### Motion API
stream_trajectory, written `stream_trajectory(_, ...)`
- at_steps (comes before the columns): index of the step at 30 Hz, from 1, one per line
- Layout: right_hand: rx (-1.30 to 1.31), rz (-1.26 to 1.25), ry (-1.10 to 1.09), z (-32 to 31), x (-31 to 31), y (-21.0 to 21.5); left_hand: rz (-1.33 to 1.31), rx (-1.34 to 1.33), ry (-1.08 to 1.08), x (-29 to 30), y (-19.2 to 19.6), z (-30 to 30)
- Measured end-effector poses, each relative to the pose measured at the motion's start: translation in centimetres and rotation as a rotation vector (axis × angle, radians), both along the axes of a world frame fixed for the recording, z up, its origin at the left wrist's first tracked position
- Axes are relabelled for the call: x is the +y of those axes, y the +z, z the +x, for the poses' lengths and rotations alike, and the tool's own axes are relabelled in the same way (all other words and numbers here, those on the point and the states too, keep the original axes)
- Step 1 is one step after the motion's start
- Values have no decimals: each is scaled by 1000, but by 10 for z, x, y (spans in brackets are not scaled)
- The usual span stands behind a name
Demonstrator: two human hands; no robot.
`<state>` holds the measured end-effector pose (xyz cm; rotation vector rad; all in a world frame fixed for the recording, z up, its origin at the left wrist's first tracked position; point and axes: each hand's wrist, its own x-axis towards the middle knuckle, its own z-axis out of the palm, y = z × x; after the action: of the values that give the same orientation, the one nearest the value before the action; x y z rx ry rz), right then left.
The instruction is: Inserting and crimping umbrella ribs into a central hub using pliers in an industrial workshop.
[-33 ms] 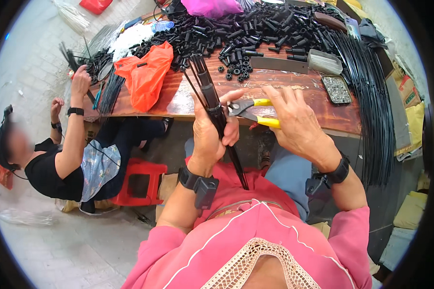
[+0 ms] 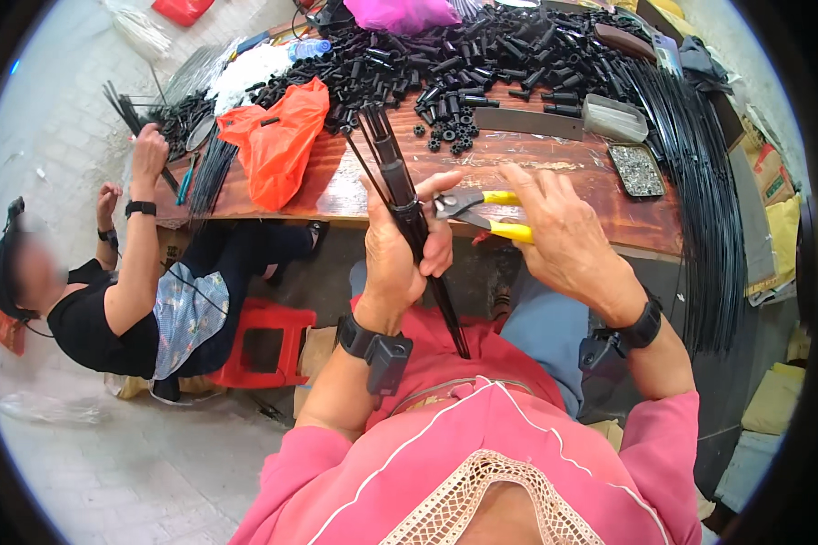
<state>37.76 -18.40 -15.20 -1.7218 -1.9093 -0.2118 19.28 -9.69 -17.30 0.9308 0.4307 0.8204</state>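
Observation:
My left hand (image 2: 398, 250) is wrapped around a black umbrella frame (image 2: 411, 223), a slim shaft with thin ribs folded along it. The frame slants, with its upper end over the table edge and its lower end at my lap. In my right hand (image 2: 563, 227) is a pair of pliers (image 2: 509, 231) with yellow handles and metal jaws. Those jaws meet the frame's side by my left thumb and fingertips. Whatever lies between them is too small to make out.
Black plastic sleeves (image 2: 482, 64) heap across the wooden table (image 2: 554, 182). An orange bag (image 2: 277, 150) lies left; a clear box (image 2: 614, 118), a tray of small metal parts (image 2: 635, 170) and long black rods (image 2: 700, 218) lie right. A co-worker (image 2: 109, 300) sits at left.
The pliers have shifted very slightly right with my right hand. My left hand keeps its hold on the umbrella frame. At left, the co-worker's raised hand and its rods have moved a little.

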Motion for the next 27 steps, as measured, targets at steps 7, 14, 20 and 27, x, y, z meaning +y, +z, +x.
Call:
stream_trajectory(7, -209, -129, -2, 7, -1, 27, 8, -37, -53, 0, 0, -1)
stream_trajectory(14, -487, -145, -6, 14, 3, 52, 50, 36, -17, -2, 6, 8)
stream_trajectory(20, -509, -17, -5, 3, 12, 36, 7, -41, -23, 6, -6, 5)
stream_trajectory(27, -130, -108, -88, -10, 16, 3, 49, -64, -65, 22, -11, -2)
